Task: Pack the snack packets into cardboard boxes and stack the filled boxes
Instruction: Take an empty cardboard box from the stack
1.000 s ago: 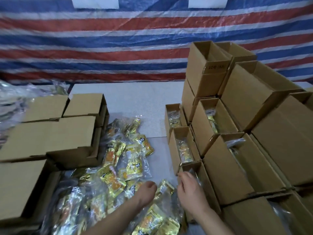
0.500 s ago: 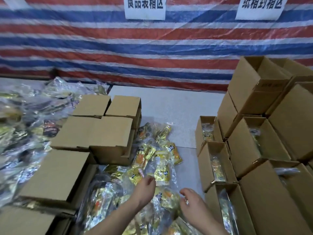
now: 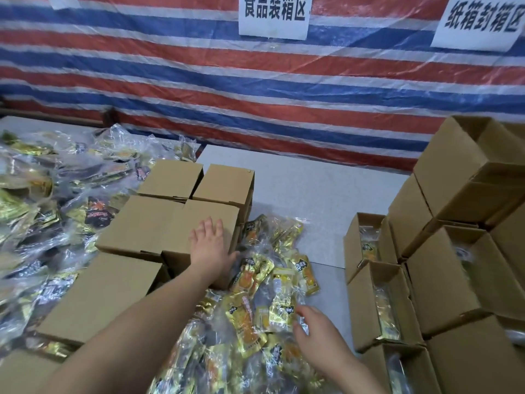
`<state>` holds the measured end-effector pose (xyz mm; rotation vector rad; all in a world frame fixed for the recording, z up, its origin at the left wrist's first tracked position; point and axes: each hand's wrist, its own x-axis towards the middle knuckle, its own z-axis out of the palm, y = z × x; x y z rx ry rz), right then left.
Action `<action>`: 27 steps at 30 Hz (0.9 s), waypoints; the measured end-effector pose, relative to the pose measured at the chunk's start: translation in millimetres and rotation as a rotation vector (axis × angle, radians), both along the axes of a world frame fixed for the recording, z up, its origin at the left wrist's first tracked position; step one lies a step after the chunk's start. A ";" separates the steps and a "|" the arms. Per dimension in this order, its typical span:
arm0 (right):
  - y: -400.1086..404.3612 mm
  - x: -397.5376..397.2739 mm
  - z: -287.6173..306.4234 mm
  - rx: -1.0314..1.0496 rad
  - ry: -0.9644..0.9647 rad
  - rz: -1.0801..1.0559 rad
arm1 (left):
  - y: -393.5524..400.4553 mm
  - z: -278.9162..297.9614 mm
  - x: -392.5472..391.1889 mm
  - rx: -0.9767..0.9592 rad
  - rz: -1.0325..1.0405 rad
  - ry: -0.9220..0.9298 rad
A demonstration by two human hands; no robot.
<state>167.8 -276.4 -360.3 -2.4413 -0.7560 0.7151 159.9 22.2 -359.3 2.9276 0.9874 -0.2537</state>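
Note:
A pile of yellow and gold snack packets [image 3: 270, 288] in clear wrap lies on the grey table in front of me. My left hand [image 3: 208, 245] rests flat with spread fingers on the top of a closed cardboard box [image 3: 159, 223], at its right edge. My right hand [image 3: 315, 328] hovers over the packets with its fingers loosely bent, touching the wrap and holding nothing. Open boxes [image 3: 377, 302] with packets inside stand in a row to the right.
More closed boxes [image 3: 224, 183] stand behind and in front of the touched one. A large heap of packets [image 3: 42, 211] covers the left. Taller stacked open boxes [image 3: 466, 177] fill the right edge. A striped tarp with paper signs [image 3: 274, 15] hangs behind the bare table [image 3: 312, 189].
The view has swung left and up. My left hand left the packet pile and moved up onto the closed box. My right hand drew away from the open boxes to the packets.

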 end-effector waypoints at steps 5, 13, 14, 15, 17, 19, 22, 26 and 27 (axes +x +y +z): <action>2.4 2.2 5.6 -0.003 0.002 0.017 | 5.3 -17.4 5.2 -0.065 0.069 0.028; -1.7 3.9 10.7 0.017 -0.009 0.012 | -18.5 17.6 -3.1 -0.109 0.092 -0.075; -0.5 4.7 13.4 0.023 -0.015 0.009 | -19.8 29.0 -7.5 -0.129 0.096 -0.136; 1.2 6.3 17.1 0.034 -0.023 0.005 | -21.0 41.4 -12.4 -0.163 0.097 -0.211; 5.9 10.8 29.4 0.078 -0.055 -0.009 | -23.4 67.9 -24.6 -0.295 0.087 -0.392; 12.2 17.5 48.4 0.146 -0.119 -0.042 | -27.4 92.7 -36.9 -0.459 0.078 -0.551; 21.4 29.8 88.2 0.300 -0.222 -0.104 | -38.2 122.9 -50.8 -0.612 0.044 -0.620; 22.0 45.2 143.0 0.386 -0.392 -0.151 | -56.6 146.9 -62.6 -0.753 0.023 -0.630; 20.4 48.1 154.2 0.386 -0.414 -0.166 | -61.2 151.9 -65.2 -0.799 0.029 -0.637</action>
